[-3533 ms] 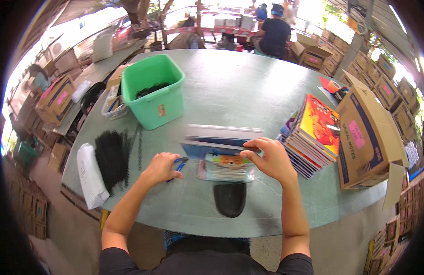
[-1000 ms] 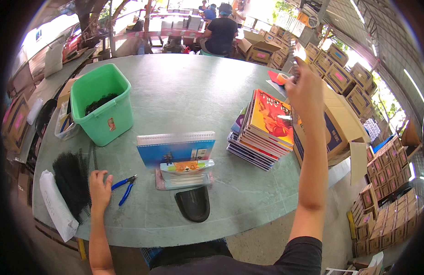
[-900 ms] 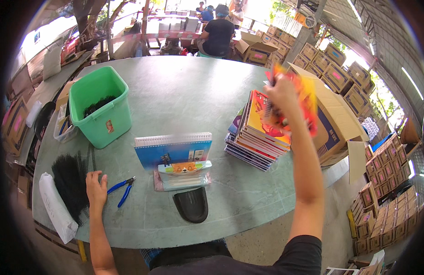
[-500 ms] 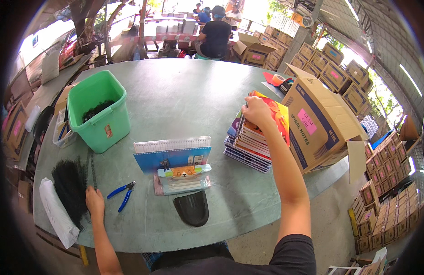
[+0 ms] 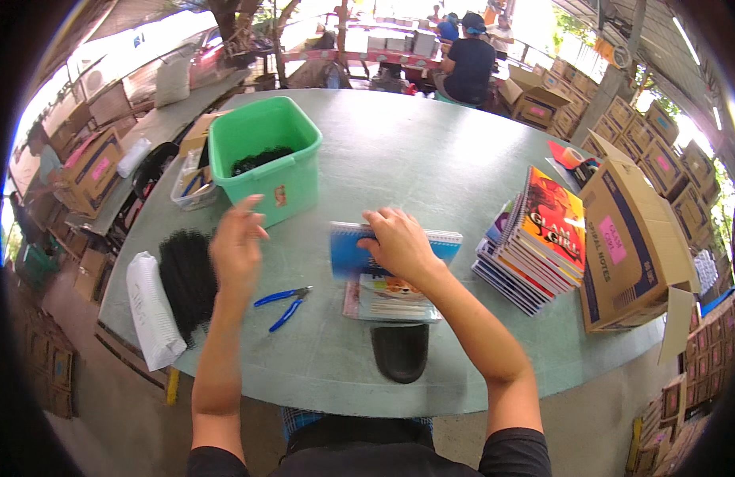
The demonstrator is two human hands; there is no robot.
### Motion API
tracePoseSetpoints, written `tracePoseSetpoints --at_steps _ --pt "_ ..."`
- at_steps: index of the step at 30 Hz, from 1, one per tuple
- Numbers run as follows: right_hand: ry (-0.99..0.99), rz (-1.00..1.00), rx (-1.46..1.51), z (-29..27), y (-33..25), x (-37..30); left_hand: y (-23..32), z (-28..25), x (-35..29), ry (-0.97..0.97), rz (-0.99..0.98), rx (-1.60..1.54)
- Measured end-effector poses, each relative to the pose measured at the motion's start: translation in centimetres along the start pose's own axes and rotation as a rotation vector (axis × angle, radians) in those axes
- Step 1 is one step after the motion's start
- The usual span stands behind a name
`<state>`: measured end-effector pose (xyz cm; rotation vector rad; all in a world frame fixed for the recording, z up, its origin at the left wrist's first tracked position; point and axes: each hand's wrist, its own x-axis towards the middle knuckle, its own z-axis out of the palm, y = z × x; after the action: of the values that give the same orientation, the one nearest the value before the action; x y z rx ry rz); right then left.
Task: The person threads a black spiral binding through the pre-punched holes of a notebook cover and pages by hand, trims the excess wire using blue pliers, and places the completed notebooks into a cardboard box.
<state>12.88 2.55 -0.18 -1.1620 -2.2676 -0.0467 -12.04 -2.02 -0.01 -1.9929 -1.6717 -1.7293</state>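
Observation:
My right hand (image 5: pixel 401 245) grips the upper edge of a blue-covered notebook (image 5: pixel 348 253), with the thumb on the cover and the fingers over the top. White pages with a punched edge (image 5: pixel 443 237) show behind the cover. It leans upright on a small stack of notebooks (image 5: pixel 403 308) with a cartoon animal on it. In the air just before the green bin (image 5: pixel 304 171) is my left hand (image 5: pixel 239 246), smeared by motion; whether it holds a thin coil I cannot make out. Below it lie black spiral coils (image 5: pixel 185 278) and blue-handled pliers (image 5: pixel 284 305).
A dark curved pad (image 5: pixel 400 354) lies at the near edge. At right stand a pile of spiral notebooks (image 5: pixel 534 246) and an open carton (image 5: pixel 634 246). A white wrapped bundle (image 5: pixel 153 314) lies at left. Beyond the table sits a person (image 5: pixel 469 63).
My right hand has gone from the notebook pile to the blue notebook. My left hand has risen from the coils toward the green bin. The view has swung left.

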Motion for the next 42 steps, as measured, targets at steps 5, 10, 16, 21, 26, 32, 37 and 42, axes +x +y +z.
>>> tracePoseSetpoints --at_steps 5,10,16,21,26,32,37,42 --pt "-0.12 0.082 0.085 2.2 -1.8 -0.1 -1.5 2.5 -3.3 -0.657 -0.096 0.386" --pt "-0.055 0.08 -0.051 2.4 -4.0 -0.5 -1.2 4.9 -6.0 -0.749 -0.081 0.199" --pt "0.02 0.132 -0.021 3.0 -4.2 -0.5 2.8 2.4 -3.0 -0.386 -0.16 -0.149" --pt "0.039 0.146 0.135 2.3 -4.6 -0.7 2.9 3.1 -4.1 -0.416 -0.09 -0.143" --pt "0.073 0.095 0.162 2.4 -4.5 -1.4 3.8 2.9 -2.8 -0.612 -0.6 -0.238" --pt "0.095 0.052 0.189 2.4 -4.3 -1.4 2.0 3.7 -2.8 -0.333 -0.077 -0.179" --pt "0.06 -0.008 0.178 2.7 -4.1 -1.0 1.2 1.5 -1.4 -0.477 -0.005 -0.075" --pt "0.085 0.103 0.46 2.4 -3.7 -0.7 0.5 1.3 -1.0 -0.491 0.013 -0.022"
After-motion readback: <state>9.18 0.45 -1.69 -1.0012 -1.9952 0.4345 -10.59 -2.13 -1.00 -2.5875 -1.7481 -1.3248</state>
